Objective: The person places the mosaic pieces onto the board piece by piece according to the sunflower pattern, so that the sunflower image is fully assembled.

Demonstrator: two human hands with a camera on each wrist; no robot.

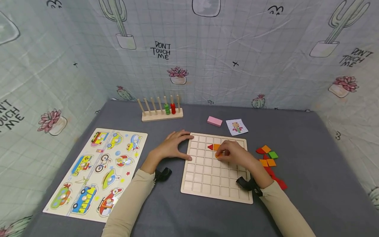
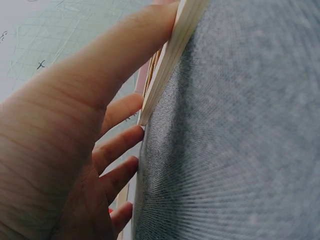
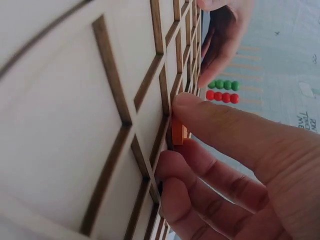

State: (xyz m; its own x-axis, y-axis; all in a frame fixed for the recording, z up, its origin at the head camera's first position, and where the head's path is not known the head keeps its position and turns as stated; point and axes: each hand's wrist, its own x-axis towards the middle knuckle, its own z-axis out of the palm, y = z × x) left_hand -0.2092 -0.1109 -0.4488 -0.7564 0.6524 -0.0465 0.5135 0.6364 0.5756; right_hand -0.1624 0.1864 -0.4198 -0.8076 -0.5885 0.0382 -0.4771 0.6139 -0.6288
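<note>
A wooden grid board (image 1: 201, 179) lies on the grey table, divided into square cells by raised strips. My right hand (image 1: 237, 153) is over its upper part and pinches an orange tile (image 3: 177, 131) between thumb and forefinger, low against the grid. Beside it, a red triangular tile (image 1: 210, 147) and an orange square tile (image 1: 216, 147) sit in neighbouring cells. At the board's left edge rests my left hand (image 1: 170, 148), thumb and forefinger spread along the rim, the other fingers extended past its corner in the left wrist view.
Loose red, orange and green tiles (image 1: 271, 162) lie right of the board. Behind it are a pattern card (image 1: 237, 127) and a pink block (image 1: 214, 121). A peg stand (image 1: 163, 115) with green and red beads stands at the back; a vehicle puzzle board (image 1: 97, 177) lies left.
</note>
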